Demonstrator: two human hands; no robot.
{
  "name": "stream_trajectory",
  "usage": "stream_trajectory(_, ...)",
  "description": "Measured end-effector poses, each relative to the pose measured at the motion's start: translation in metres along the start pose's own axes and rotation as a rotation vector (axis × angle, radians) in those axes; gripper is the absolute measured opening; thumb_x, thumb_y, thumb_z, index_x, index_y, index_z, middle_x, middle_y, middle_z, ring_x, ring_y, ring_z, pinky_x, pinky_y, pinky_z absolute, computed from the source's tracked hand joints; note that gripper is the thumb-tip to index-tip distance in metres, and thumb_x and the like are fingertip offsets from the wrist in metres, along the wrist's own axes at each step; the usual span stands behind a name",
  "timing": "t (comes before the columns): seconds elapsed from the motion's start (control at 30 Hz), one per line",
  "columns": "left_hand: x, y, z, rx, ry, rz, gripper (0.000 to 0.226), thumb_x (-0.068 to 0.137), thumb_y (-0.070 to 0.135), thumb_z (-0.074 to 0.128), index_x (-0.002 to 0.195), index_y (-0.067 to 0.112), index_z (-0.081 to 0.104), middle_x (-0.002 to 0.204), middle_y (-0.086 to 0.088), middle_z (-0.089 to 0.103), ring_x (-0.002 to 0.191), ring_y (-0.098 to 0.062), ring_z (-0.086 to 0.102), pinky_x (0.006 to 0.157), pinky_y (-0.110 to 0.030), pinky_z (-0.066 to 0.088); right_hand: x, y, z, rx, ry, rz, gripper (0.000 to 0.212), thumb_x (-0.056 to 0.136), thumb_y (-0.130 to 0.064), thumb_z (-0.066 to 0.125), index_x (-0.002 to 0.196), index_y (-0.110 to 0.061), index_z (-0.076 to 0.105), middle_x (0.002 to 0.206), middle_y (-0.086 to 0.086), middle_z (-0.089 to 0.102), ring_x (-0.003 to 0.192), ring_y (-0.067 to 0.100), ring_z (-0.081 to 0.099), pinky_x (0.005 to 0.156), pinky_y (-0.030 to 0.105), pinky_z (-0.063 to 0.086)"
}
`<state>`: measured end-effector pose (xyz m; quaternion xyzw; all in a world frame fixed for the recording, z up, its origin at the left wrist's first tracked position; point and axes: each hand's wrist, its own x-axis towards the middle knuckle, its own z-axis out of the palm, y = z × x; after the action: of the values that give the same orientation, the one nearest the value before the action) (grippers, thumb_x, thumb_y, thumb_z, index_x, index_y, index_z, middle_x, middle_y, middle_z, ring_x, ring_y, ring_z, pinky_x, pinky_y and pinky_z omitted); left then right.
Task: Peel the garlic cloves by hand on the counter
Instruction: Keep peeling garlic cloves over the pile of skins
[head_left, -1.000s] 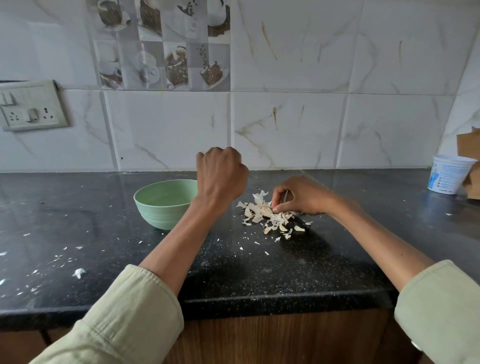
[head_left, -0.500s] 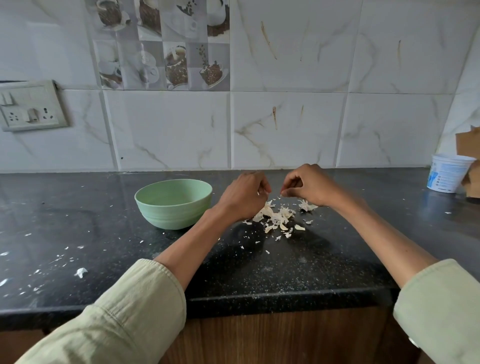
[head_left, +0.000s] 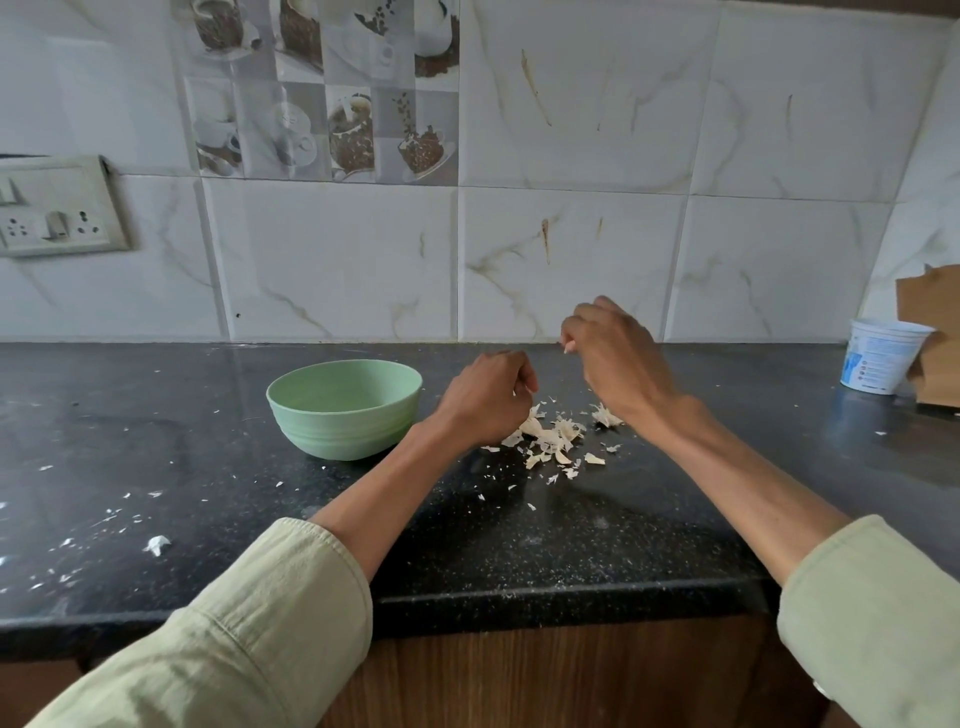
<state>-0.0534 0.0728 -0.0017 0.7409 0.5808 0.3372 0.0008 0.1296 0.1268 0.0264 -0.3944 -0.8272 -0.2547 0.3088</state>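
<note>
Garlic skins (head_left: 550, 436) lie heaped mid-frame on the worktop (head_left: 156, 441). Right hand (head_left: 615, 358) pinches a pale scrap, maybe a clove; left hand (head_left: 485, 397) is curled, contents hidden. A slipped clove could vanish among the peelings.

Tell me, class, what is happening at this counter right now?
A person is peeling garlic by hand. The right hand, raised above the black counter, pinches a small pale piece, probably a strip of skin. The left hand is curled low over the pile of garlic skins; what it holds is hidden. A green bowl stands just left of the hands.
</note>
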Motion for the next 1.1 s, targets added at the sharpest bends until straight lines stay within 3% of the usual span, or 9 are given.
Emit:
stream_trajectory(0.03,0.0,0.0,0.0,0.002,0.007,0.0,0.027,0.089,0.005,0.053,0.101,0.022,0.07,0.098,0.009,0.068,0.092,-0.016,0.064,0.08,-0.04,0.057,0.001,-0.002,-0.001,-0.032,-0.008,0.013,0.02,0.091,0.013,0.066,0.095,-0.005,0.073,0.093,0.007,0.068,0.09,0.023,0.061,0.072,0.037,0.058)
stream_trajectory(0.17,0.0,0.001,0.0,0.009,0.026,0.015,0.025,0.092,0.006,0.055,0.105,0.022,0.071,0.099,0.01,0.065,0.092,-0.015,0.064,0.078,-0.036,0.054,-0.011,-0.011,0.011,0.006,-0.431,-0.082,0.015,0.095,0.004,0.07,0.091,-0.01,0.072,0.085,0.0,0.066,0.077,0.015,0.068,0.078,0.036,0.062)
stream_trajectory(0.33,0.003,-0.003,0.002,-0.062,0.06,-0.014,0.02,0.097,0.009,0.059,0.106,0.022,0.072,0.099,0.009,0.069,0.093,-0.014,0.066,0.08,-0.033,0.054,-0.002,0.001,0.015,0.434,-0.222,0.087,0.013,0.089,-0.01,0.082,0.093,-0.022,0.079,0.085,-0.015,0.074,0.075,-0.001,0.071,0.082,0.022,0.061)
stream_trajectory(0.43,0.004,-0.003,0.004,-0.234,0.126,-0.053,0.009,0.099,0.013,0.066,0.106,0.017,0.071,0.094,0.003,0.073,0.084,-0.013,0.069,0.076,-0.033,0.057,0.001,0.006,0.001,0.872,-0.06,0.239,0.013,0.086,-0.014,0.085,0.098,-0.011,0.08,0.084,0.001,0.08,0.075,0.014,0.076,0.074,0.024,0.063)
stream_trajectory(0.53,0.005,-0.002,0.001,-0.463,0.2,-0.072,0.008,0.097,0.014,0.074,0.103,0.011,0.07,0.087,-0.006,0.075,0.071,-0.014,0.071,0.066,-0.032,0.059,0.001,0.007,-0.004,1.105,-0.097,0.284,0.02,0.086,-0.013,0.086,0.102,-0.004,0.078,0.089,0.009,0.081,0.081,0.026,0.078,0.076,0.03,0.065)
stream_trajectory(0.67,0.005,0.001,-0.005,-0.62,0.267,-0.058,0.015,0.095,0.017,0.079,0.101,0.006,0.071,0.086,-0.012,0.076,0.069,-0.019,0.074,0.069,-0.031,0.061,0.003,0.005,-0.003,1.197,-0.115,0.291,0.018,0.088,-0.012,0.084,0.103,-0.004,0.076,0.09,0.012,0.08,0.08,0.021,0.076,0.073,0.026,0.062)
stream_trajectory(0.87,0.002,0.005,-0.011,-0.759,0.268,-0.078,0.014,0.095,0.018,0.08,0.106,0.01,0.075,0.09,-0.008,0.078,0.077,-0.012,0.075,0.063,-0.017,0.052,0.004,0.008,-0.002,1.138,-0.114,0.285,0.013,0.09,-0.02,0.083,0.1,-0.012,0.079,0.089,0.002,0.079,0.081,0.013,0.071,0.075,0.028,0.059)
stream_trajectory(1.0,0.0,0.006,-0.013,-0.879,0.227,-0.12,0.006,0.094,0.013,0.079,0.099,0.011,0.077,0.082,-0.003,0.079,0.078,-0.011,0.073,0.071,-0.022,0.056,0.004,0.004,-0.003,1.187,-0.111,0.268,0.022,0.088,-0.015,0.085,0.105,-0.006,0.073,0.088,0.01,0.079,0.076,0.024,0.075,0.069,0.03,0.062)
stream_trajectory(1.1,0.0,0.005,-0.013,-0.931,0.228,-0.142,0.003,0.094,0.012,0.079,0.097,0.012,0.078,0.083,-0.004,0.08,0.08,-0.012,0.073,0.077,-0.026,0.059,0.003,0.002,-0.004,1.074,-0.029,0.186,0.022,0.09,-0.016,0.085,0.105,-0.009,0.07,0.086,0.009,0.077,0.073,0.031,0.076,0.067,0.04,0.065)
